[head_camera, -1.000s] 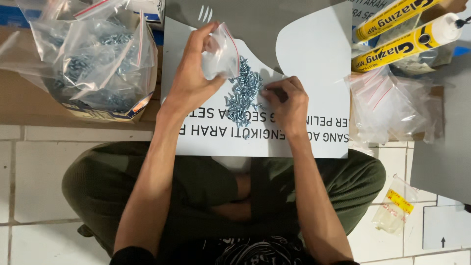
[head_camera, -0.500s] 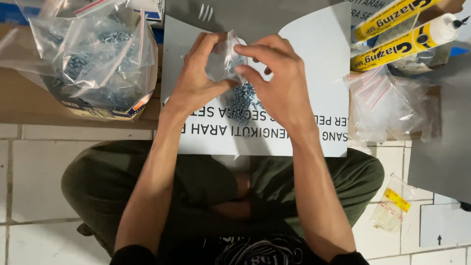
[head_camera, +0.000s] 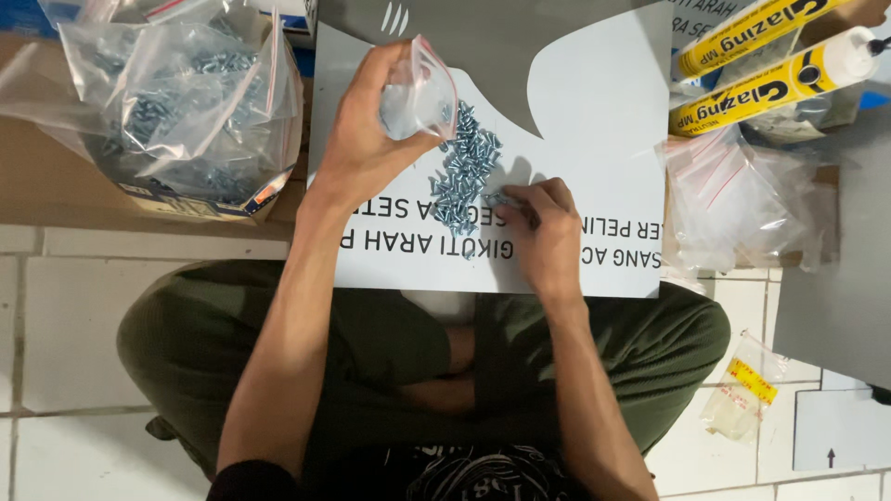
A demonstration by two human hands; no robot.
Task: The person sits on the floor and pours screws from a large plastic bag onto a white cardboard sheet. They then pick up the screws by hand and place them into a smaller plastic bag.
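My left hand [head_camera: 367, 139] holds a small clear zip bag [head_camera: 419, 93] with a red seal strip, raised above a white printed board [head_camera: 594, 121]. A pile of small silvery screws [head_camera: 464, 167] lies on that board just right of the bag. My right hand [head_camera: 543, 232] rests on the board beside the pile's lower right edge, fingertips pinching at a few screws there. I sit cross-legged in green trousers, the board lying over my knees.
A cardboard box [head_camera: 200, 199] at upper left holds clear bags full of screws [head_camera: 176, 83]. Two yellow sealant tubes [head_camera: 770, 70] lie at upper right above a heap of empty zip bags [head_camera: 742, 199]. A small bag with a yellow label [head_camera: 742, 394] lies on the tiled floor.
My right hand has come down from the bag to the edge of the screw pile. My left hand keeps the bag raised.
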